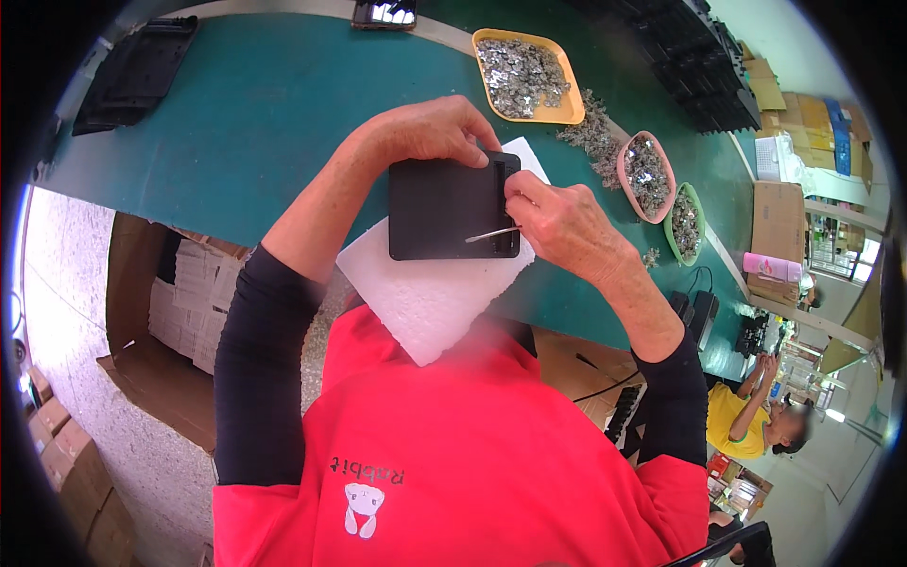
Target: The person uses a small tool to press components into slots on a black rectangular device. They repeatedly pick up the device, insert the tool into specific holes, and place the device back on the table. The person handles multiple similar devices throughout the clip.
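Observation:
A flat black plastic casing (439,213) with a slotted strip along its right side rests on a white foam sheet (420,302). My left hand (439,132) grips its far edge, thumb on the top face near the strip. My right hand (572,222) is closed at the casing's right side, its fingertips at the strip. From under those fingers a thin metal tool (491,233) sticks out to the left, lying over the casing. What the fingertips do at the strip is partly hidden.
On the green table (265,104) are a yellow tray (572,109), a pink basket (671,189) and a green basket (699,250) of small metal parts, with a loose pile (595,137) between. Black casings (699,66) are stacked far right. A cardboard box (156,378) stands left.

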Motion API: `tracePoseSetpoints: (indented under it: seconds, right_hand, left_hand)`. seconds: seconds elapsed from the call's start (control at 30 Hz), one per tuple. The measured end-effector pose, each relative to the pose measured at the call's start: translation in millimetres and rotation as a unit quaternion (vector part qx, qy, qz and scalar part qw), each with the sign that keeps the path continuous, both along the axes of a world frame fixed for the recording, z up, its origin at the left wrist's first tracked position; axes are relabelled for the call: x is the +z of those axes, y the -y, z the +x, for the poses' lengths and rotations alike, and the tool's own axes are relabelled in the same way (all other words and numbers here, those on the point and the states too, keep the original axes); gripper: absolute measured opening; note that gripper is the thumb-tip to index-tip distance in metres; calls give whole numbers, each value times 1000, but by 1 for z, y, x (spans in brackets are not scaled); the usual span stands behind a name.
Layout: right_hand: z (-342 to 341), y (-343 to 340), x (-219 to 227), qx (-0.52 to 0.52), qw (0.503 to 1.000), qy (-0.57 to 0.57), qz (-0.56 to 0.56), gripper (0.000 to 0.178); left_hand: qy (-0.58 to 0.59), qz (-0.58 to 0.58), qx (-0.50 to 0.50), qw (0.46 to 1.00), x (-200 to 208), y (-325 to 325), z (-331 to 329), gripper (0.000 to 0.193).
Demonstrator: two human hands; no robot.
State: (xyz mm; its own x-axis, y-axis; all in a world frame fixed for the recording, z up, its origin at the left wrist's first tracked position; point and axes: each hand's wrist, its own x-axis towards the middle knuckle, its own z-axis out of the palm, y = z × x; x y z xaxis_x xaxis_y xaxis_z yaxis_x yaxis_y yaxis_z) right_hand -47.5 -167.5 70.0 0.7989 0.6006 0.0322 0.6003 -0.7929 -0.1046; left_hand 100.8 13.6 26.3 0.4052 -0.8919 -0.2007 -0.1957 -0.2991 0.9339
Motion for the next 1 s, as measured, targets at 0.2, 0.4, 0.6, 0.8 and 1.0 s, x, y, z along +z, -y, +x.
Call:
tracePoseSetpoints:
  seconds: [0.2,0.4,0.6,0.8,1.0]
  right_hand:
    - [5,-1,-1,-73,995,-42,52,6]
    - [32,2,10,-194,945,-231,128,20]
    - [47,-1,21,-243,910,-324,86,24]
    - [5,16,11,-260,921,-171,234,23]
    - [-59,1,10,-279,943,-90,159,31]
  left_hand:
    - [11,11,4,1000,-1,-1,0,30]
    - [14,8,-2,1000,-9,2,1,31]
    - [-4,-10,14,1000,-5,1,-2,30]
    - [40,9,101,994,-1,-10,-22,29]
    - [210,45,317,924,-4,-24,-89,30]
